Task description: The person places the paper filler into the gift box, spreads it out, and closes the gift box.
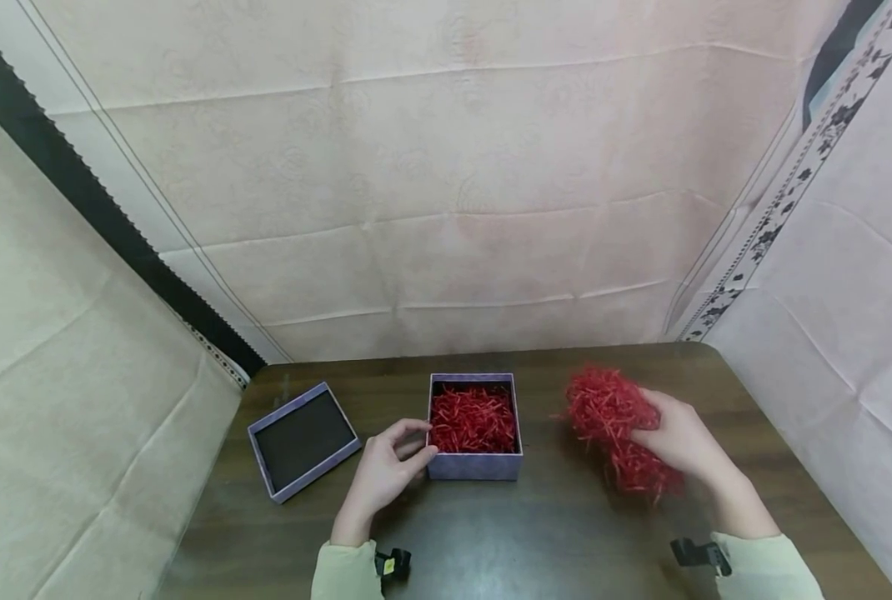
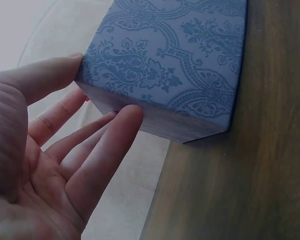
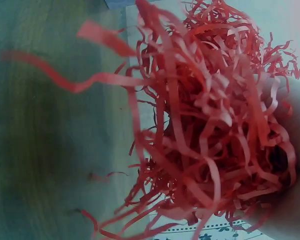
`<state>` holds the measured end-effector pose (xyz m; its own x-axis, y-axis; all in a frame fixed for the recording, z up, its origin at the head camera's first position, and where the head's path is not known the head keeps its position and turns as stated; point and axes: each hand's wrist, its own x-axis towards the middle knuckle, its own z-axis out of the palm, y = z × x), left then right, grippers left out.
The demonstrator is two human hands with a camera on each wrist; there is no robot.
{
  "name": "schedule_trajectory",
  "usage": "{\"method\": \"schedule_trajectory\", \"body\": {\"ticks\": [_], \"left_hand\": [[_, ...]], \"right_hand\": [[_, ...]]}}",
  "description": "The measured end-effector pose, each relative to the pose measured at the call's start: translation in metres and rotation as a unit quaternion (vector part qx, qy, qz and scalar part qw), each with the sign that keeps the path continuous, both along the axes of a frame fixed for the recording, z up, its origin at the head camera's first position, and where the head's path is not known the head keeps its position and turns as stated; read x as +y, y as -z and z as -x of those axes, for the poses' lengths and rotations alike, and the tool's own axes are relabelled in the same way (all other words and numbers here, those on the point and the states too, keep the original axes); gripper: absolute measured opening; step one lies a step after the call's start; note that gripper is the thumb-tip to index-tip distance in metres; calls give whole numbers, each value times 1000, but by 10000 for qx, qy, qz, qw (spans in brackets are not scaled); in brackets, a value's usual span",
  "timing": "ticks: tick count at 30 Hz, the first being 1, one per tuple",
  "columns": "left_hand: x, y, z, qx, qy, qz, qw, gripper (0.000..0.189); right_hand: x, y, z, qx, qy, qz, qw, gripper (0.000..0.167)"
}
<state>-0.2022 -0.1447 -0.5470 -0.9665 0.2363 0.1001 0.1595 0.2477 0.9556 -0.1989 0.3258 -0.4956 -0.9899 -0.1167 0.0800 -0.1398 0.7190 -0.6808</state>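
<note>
The left hand (image 1: pixel 386 471) grips the near left corner of a lavender gift box (image 1: pixel 474 468) with thumb and fingertips, the thumb at the front edge and the index finger at the left wall; in the left wrist view the box's outer face shows a darker blue damask print of flowers and scrolls, with the little finger lying close to its lower edge. The box stands open just beyond and to the right of that hand, between the two hands but much nearer the left; inside it lies a bed of red crinkle-cut paper shreds (image 1: pixel 473 421), below the rim.

The right hand (image 1: pixel 679 433) is closed around a large loose bundle of red paper shreds (image 1: pixel 603 408), well to the right of the box; the bundle spreads out beyond the fingers and also hangs down in front of the palm, with a shadow on the table beneath it; the right wrist view shows curled strands trailing from it, and the fingertips are buried too deep to see.

To the left of the left hand, the box lid (image 1: pixel 307 442) lies askew with its black inside up; under everything is a dark wood-grain table (image 1: pixel 476 542); both arms wear pale green sleeves (image 1: pixel 347 573); beyond the hands hangs a creased cream cloth (image 1: pixel 453 167).
</note>
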Motion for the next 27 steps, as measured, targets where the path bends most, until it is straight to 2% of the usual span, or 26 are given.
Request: {"method": "schedule_trajectory", "body": {"ticks": [6, 16, 27], "left_hand": [[-1, 0, 0, -60, 5, 28, 10000, 35], [-1, 1, 2, -110, -23, -5, 9999, 35], [-2, 1, 2, -104, 27, -27, 9999, 35]], "right_hand": [[-8, 0, 5, 144, -68, 11, 9999, 58], [-28, 5, 9, 53, -225, 305, 9993, 56], [-53, 8, 17, 403, -519, 344, 9972, 55]]}}
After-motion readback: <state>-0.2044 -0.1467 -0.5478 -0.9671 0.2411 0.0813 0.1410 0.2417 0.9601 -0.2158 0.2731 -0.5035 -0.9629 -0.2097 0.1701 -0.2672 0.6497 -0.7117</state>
